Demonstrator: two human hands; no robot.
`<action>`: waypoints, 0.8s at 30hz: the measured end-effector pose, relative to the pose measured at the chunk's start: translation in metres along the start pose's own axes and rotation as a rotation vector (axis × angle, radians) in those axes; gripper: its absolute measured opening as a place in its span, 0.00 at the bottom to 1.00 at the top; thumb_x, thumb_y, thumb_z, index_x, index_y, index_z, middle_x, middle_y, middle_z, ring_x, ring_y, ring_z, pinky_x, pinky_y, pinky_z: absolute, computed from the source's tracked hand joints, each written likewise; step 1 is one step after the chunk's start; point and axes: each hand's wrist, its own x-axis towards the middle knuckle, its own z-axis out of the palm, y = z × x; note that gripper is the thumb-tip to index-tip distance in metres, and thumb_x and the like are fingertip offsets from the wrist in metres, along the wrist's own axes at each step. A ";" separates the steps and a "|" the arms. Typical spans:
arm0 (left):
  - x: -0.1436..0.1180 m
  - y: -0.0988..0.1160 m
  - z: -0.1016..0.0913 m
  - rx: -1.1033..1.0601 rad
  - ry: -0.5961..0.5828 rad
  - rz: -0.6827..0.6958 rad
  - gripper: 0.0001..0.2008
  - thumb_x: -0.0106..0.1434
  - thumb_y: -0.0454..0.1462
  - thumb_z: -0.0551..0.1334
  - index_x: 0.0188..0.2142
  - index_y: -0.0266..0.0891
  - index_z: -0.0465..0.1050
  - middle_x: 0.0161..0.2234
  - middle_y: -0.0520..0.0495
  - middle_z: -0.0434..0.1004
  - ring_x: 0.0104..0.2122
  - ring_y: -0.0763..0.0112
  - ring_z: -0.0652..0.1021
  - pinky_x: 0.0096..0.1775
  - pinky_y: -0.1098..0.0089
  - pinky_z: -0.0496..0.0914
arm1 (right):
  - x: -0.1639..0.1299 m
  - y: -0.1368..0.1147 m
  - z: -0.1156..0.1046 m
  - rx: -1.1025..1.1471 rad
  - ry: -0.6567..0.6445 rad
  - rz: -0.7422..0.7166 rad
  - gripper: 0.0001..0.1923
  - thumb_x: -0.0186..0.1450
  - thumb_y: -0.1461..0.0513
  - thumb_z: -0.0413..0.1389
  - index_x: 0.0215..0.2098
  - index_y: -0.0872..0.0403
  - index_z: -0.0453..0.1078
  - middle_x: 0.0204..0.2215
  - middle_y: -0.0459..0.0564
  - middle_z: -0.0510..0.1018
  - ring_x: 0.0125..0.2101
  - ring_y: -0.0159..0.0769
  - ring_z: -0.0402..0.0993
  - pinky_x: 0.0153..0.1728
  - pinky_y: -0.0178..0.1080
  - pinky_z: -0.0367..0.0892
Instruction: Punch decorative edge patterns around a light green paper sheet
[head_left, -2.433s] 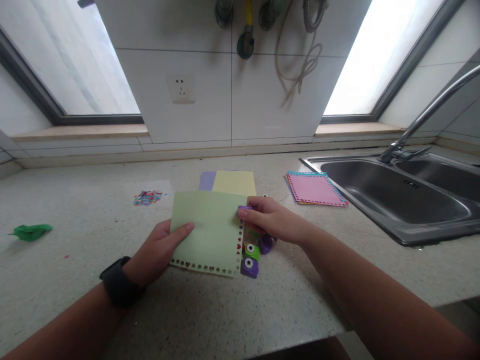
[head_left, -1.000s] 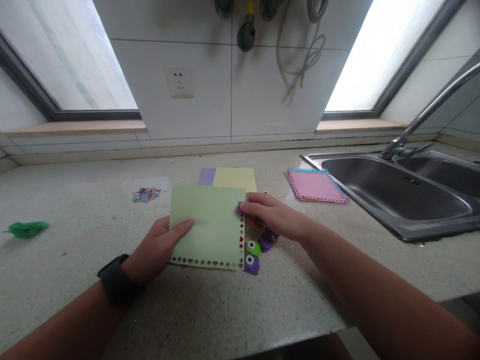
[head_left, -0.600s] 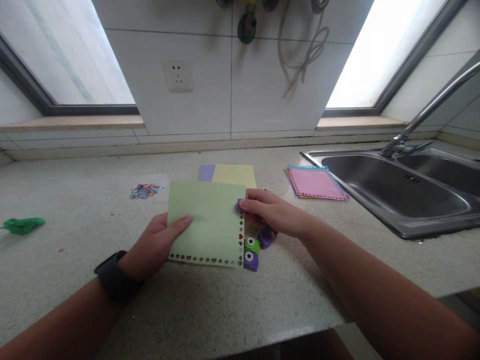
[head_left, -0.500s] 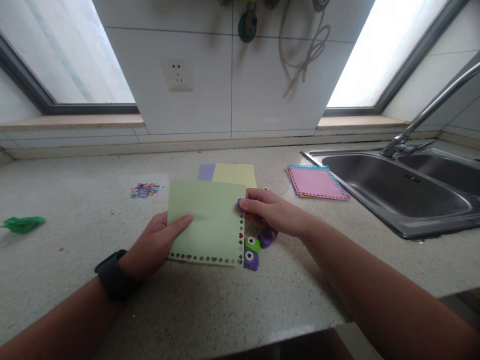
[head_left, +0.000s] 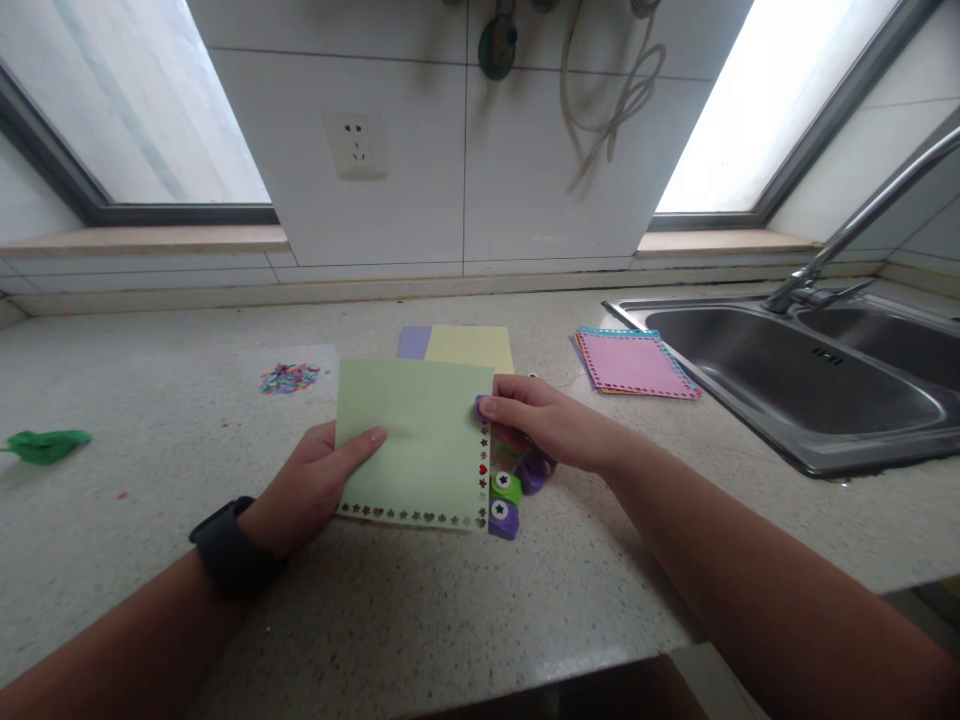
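Observation:
My left hand (head_left: 311,487) holds a light green paper sheet (head_left: 412,440) by its left edge, thumb on top. Small punched shapes run along the sheet's bottom and right edges. My right hand (head_left: 551,432) grips a purple craft punch (head_left: 480,407) on the sheet's right edge, near the top corner. Other small punches, a green one (head_left: 505,486) and purple ones (head_left: 503,517), lie on the counter just right of the sheet, below my right hand.
Yellow and lilac sheets (head_left: 465,347) lie behind the green one. A stack of punched pink sheets (head_left: 634,364) sits by the steel sink (head_left: 795,385) at right. Paper confetti (head_left: 289,378) and a green scrap (head_left: 45,445) lie at left. The counter's front edge (head_left: 525,690) is near.
The punched row along the sheet's right edge has grown upward as my right hand worked the punch. Both hands otherwise stay in place; the view shifted slightly.

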 end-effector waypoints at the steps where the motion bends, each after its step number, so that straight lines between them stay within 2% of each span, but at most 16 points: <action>1: 0.000 0.000 0.000 0.002 0.002 0.001 0.20 0.59 0.45 0.66 0.48 0.36 0.77 0.35 0.42 0.84 0.29 0.57 0.82 0.27 0.65 0.76 | 0.000 0.000 0.000 0.002 -0.001 0.002 0.18 0.68 0.48 0.52 0.30 0.53 0.62 0.22 0.43 0.67 0.20 0.28 0.61 0.18 0.33 0.56; 15: 0.000 -0.001 0.000 -0.007 -0.011 0.009 0.21 0.59 0.45 0.67 0.49 0.37 0.77 0.37 0.41 0.84 0.30 0.57 0.82 0.30 0.64 0.77 | 0.003 0.002 0.004 0.032 0.055 -0.035 0.18 0.68 0.49 0.53 0.28 0.53 0.61 0.21 0.43 0.66 0.21 0.29 0.60 0.19 0.34 0.56; 24: -0.001 0.001 0.001 -0.020 -0.004 0.003 0.19 0.59 0.45 0.67 0.47 0.37 0.77 0.36 0.42 0.84 0.29 0.59 0.82 0.29 0.66 0.77 | 0.004 0.003 0.006 0.051 0.066 -0.024 0.18 0.67 0.49 0.53 0.28 0.53 0.61 0.21 0.43 0.65 0.20 0.28 0.58 0.18 0.33 0.52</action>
